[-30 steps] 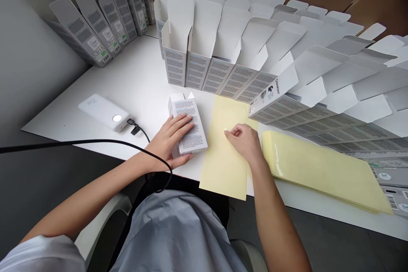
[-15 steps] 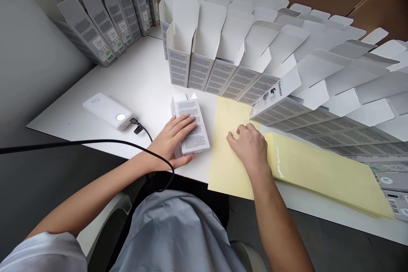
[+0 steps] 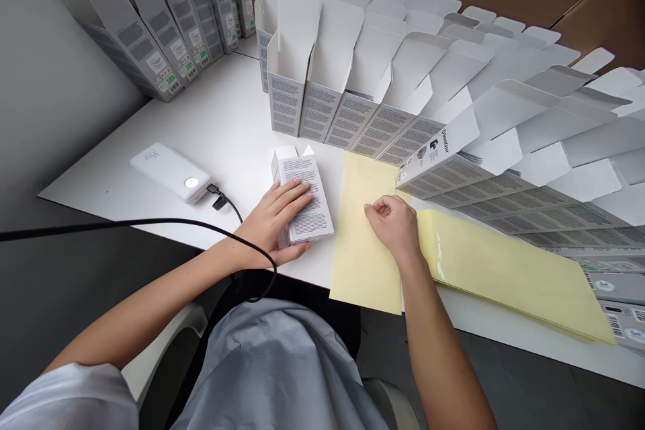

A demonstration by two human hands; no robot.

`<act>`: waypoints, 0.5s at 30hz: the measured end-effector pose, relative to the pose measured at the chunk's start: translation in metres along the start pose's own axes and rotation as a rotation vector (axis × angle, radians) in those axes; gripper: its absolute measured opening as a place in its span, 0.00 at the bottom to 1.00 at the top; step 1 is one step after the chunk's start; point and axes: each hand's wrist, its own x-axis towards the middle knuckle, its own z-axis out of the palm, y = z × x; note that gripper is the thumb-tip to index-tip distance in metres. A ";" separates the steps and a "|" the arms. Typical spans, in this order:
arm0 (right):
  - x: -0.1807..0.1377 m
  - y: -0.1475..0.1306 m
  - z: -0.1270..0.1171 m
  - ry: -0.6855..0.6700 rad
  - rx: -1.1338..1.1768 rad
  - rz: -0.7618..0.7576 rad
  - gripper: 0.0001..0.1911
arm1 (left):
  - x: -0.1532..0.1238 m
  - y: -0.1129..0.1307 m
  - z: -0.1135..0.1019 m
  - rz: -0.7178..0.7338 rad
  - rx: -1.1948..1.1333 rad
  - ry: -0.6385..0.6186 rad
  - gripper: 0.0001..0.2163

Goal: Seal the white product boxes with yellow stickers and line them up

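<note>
Carton (image 3: 315, 220) under left fingers (image 3: 287, 201)

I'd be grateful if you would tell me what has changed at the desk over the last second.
The right hand has shifted slightly rightward over the yellow sheet, fingers pinched together, and the sheet's near end has swung right. The left hand stays on the white carton, and the rows of open cartons look unchanged.
</note>
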 end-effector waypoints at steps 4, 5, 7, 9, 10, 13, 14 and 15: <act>0.003 0.002 0.000 -0.028 -0.119 0.007 0.10 | -0.001 -0.001 0.000 -0.026 -0.028 -0.027 0.37; 0.003 0.001 -0.001 -0.034 -0.165 0.008 0.10 | -0.001 -0.001 0.001 -0.031 -0.038 -0.033 0.37; 0.005 -0.003 -0.005 -0.072 -0.273 0.020 0.12 | -0.001 -0.001 0.001 -0.034 -0.048 -0.035 0.37; 0.007 -0.010 -0.009 -0.138 -0.396 0.037 0.12 | -0.001 -0.001 0.001 -0.026 -0.043 -0.023 0.37; 0.009 -0.014 -0.011 -0.173 -0.456 0.039 0.12 | -0.001 -0.001 0.002 -0.022 -0.037 -0.018 0.37; 0.012 -0.024 -0.016 -0.238 -0.599 0.023 0.11 | -0.002 -0.001 0.002 -0.022 -0.042 -0.017 0.37; 0.012 -0.027 -0.017 -0.247 -0.632 0.013 0.12 | -0.002 -0.001 0.002 -0.029 -0.049 -0.023 0.37; 0.012 -0.029 -0.017 -0.253 -0.657 0.002 0.12 | -0.002 -0.001 0.002 -0.036 -0.056 -0.030 0.37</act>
